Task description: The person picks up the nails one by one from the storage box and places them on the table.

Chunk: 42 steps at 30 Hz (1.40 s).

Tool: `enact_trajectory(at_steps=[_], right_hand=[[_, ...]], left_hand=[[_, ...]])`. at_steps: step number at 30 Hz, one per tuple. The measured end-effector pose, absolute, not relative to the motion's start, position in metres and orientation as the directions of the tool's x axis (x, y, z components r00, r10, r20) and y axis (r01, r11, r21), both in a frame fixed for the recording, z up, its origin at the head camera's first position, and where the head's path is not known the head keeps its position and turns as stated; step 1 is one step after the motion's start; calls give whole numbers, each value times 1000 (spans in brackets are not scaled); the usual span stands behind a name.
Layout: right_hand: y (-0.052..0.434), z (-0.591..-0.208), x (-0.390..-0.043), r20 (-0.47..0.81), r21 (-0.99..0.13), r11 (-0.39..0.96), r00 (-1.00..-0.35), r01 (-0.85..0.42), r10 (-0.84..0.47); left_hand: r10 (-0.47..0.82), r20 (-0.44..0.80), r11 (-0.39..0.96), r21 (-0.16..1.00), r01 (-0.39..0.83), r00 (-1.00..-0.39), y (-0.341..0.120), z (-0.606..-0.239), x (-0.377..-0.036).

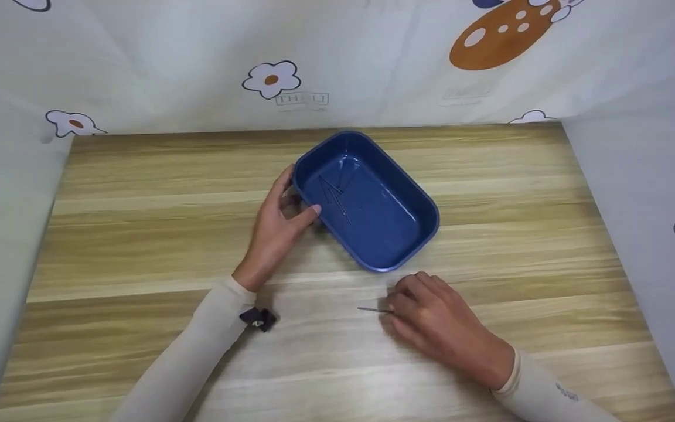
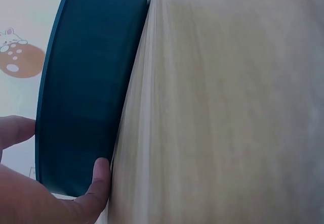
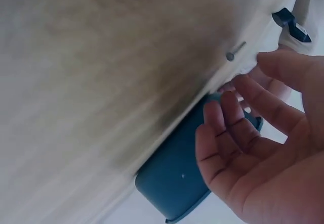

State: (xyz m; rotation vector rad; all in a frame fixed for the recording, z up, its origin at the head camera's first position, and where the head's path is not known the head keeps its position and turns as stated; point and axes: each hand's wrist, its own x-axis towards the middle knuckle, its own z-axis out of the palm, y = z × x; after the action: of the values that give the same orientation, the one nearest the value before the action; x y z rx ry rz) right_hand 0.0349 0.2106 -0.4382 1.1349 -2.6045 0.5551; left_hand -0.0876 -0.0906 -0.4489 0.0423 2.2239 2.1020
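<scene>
A blue oblong tray (image 1: 387, 223) stands slantwise on the wooden table (image 1: 138, 234), with several thin nails (image 1: 333, 193) lying in its far-left end. My left hand (image 1: 301, 192) grips that end, thumb on the near wall and fingers round the corner; the left wrist view shows the same hold (image 2: 63, 148) on the tray's outer wall (image 2: 86, 92). My right hand (image 1: 395, 305) rests on the table in front of the tray, fingers loosely bent. One nail (image 1: 372, 309) lies flat at its fingertips. In the right wrist view that nail (image 3: 236, 50) lies just clear of the hand (image 3: 238, 82).
A white curtain with flower prints (image 1: 271, 79) closes off the back and both sides of the table. A small dark clip (image 1: 258, 318) sits at my left wrist. Bare wood stretches left and right of the tray.
</scene>
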Motion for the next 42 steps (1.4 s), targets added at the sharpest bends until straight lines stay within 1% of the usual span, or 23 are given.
enact_trajectory(at_steps=[6, 10, 14, 18, 24, 30, 38, 42], right_hand=[[213, -420, 25, 424, -368, 585, -691, -722, -585], [213, -406, 13, 450, -442, 570, -720, -693, -528], [211, -397, -2, 453, -471, 581, -747, -664, -486], [208, -392, -20, 415, -488, 618, -787, -616, -457], [201, -389, -45, 298, -530, 665, -850, -526, -434], [191, -384, -68, 222, -540, 689, -871, -485, -439], [177, -381, -94, 173, -510, 717, -873, -476, -457], [171, -382, -105, 135, -478, 737, -869, -478, -476]], left_hand=[[64, -37, 49, 998, -34, -997, -92, -448, -88], [63, -40, 70, 997, -36, -997, -93, -448, -87], [68, -43, 93, 995, -36, -997, -95, -449, -88], [73, -48, 91, 995, -41, -996, -95, -450, -88], [88, -41, 62, 997, -35, -995, -92, -452, -91], [92, -27, 38, 999, -23, -995, -90, -455, -93], [87, -20, 48, 999, -15, -996, -92, -454, -93], [90, -23, 43, 999, -19, -996, -94, -450, -95]])
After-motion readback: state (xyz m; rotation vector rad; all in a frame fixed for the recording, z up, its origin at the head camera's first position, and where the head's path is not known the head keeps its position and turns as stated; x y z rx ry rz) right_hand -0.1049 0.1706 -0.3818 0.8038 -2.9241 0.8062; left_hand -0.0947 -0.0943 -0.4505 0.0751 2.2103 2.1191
